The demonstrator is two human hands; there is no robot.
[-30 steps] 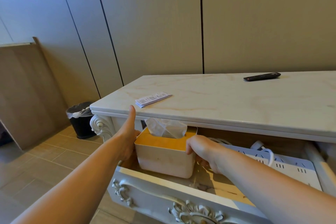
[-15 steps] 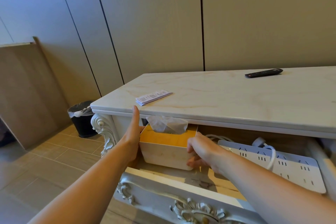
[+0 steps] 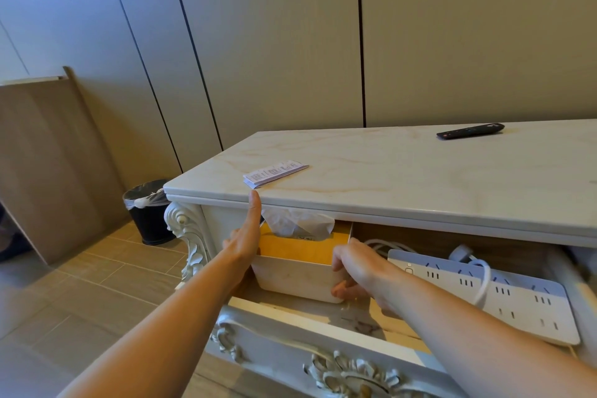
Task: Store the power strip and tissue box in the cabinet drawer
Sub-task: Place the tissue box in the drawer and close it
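Marble cabinet top point(image 3: 420, 178), drawer point(image 3: 290, 317) under it pulled open. The power strip point(image 3: 517, 300) is already in the drawer's right side and the tissue box point(image 3: 297, 278) in its left. My left hand point(image 3: 245, 236) lies flat against the box, and my right hand point(image 3: 358, 271) is gripping its corner. Only letting go and shutting the drawer left, I guess.

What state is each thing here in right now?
Drawer: pulled open.
Tissue box: upright in the drawer's left end, tissue sticking out.
Power strip: lying flat in the drawer, cord looped over it.
Left hand: flat against the box's left side, thumb up.
Right hand: fingers curled round the box's right edge.
Remote: lying on the cabinet top.
Bin: lined with a bag.
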